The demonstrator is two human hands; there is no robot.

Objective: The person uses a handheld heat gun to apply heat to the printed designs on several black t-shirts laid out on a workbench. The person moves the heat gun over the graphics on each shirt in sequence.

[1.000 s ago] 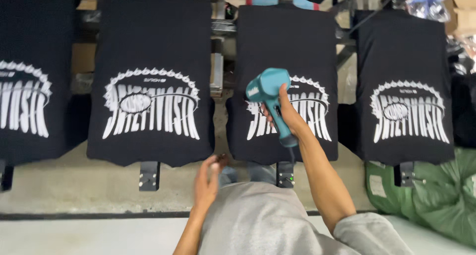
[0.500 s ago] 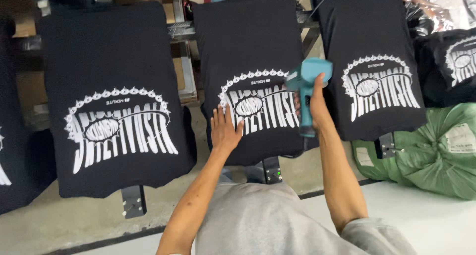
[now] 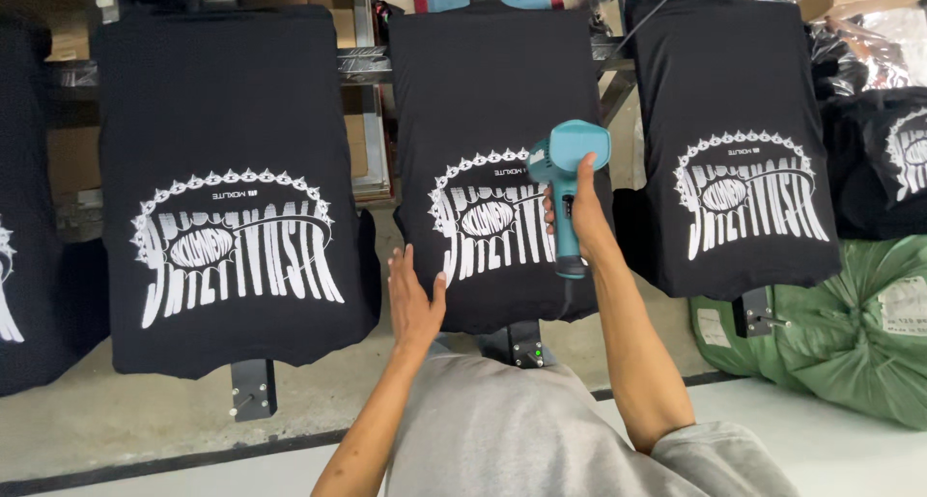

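My right hand [image 3: 575, 210] grips a teal heat gun [image 3: 565, 165] by its handle, its nozzle aimed left at the white print on the middle black shirt [image 3: 483, 91]. That shirt is stretched flat over a printing board. My left hand [image 3: 413, 301] is open, fingers spread, resting at the lower left edge of the same shirt beside the print. A second black shirt [image 3: 227, 120] with the same white print hangs on the board to the left, and a third black shirt [image 3: 734, 82] on the board to the right.
Metal board brackets [image 3: 253, 391] stick out below the shirts. A green sack [image 3: 850, 333] lies at the lower right beside more black printed shirts [image 3: 884, 159]. Another black shirt [image 3: 29, 265] shows at the far left. Concrete floor [image 3: 116, 420] lies below.
My left hand slid down and left off the print to the shirt's lower left edge. The heat gun moved left over the print's right side. The view shifted slightly.
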